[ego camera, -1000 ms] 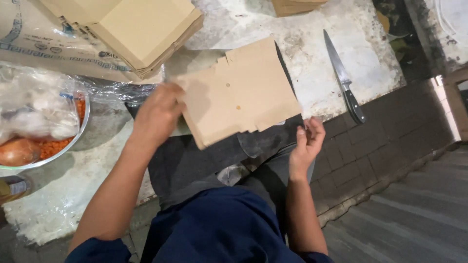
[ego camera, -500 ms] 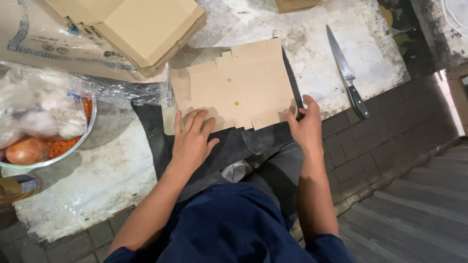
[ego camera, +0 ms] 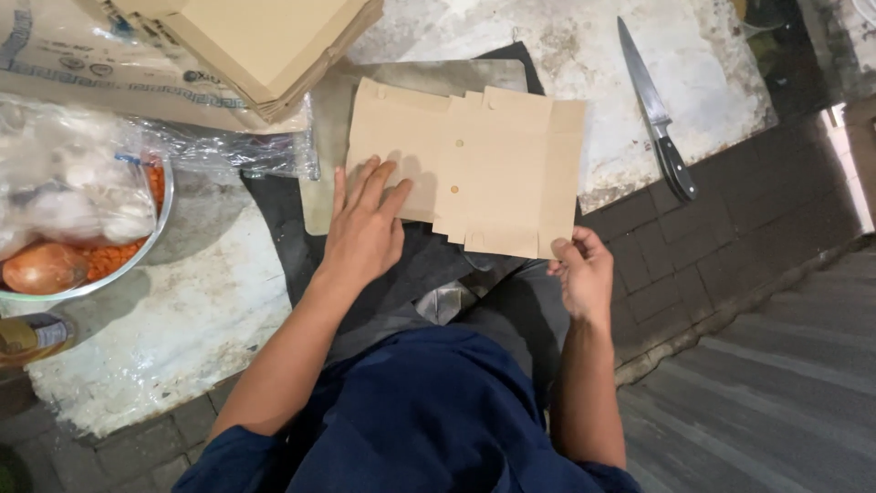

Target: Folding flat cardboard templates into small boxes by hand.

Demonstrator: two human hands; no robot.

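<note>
partly hidden: flat cardboard blank (ego camera: 474,169) under left hand (ego camera: 365,228), right hand (ego camera: 579,274).

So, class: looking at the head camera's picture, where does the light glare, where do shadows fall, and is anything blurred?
Head view: light glares on the plastic bag over the bowl; the left hand casts a soft shadow on the flat cardboard sheet; the right hand sits by dark floor; the knife is sharp, little blur.

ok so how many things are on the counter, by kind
flat cardboard sheet: 1
stack of folded cardboard boxes: 1
knife: 1
metal bowl: 1
clear plastic bag: 1
bottle: 1
total: 6
</note>
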